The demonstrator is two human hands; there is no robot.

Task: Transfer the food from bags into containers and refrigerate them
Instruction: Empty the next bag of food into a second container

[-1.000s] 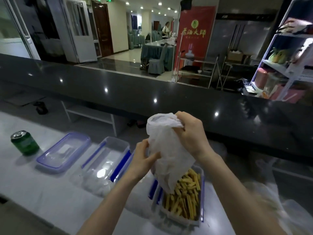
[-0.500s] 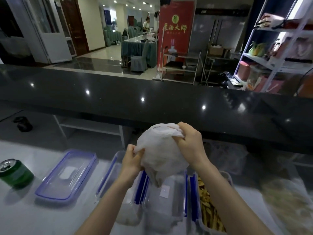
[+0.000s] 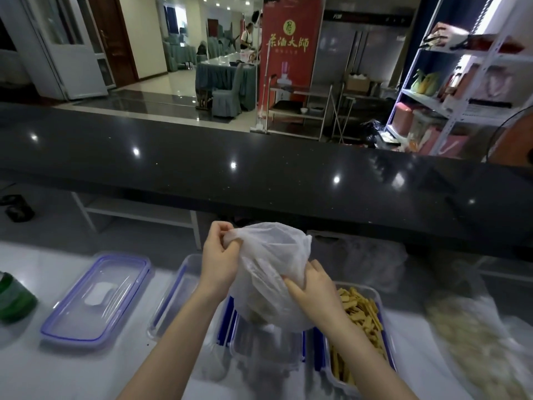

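Head view: a white plastic bag (image 3: 268,272) is held above a clear container (image 3: 266,346).
Its top is pinched by the left hand (image 3: 220,255); its side is gripped by the curled fingers of the right hand (image 3: 313,288).

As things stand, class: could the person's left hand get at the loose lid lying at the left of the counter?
Probably not at once: the left hand is pinching the plastic bag. Nothing lies over the lid, so once the bag is released the way looks free.
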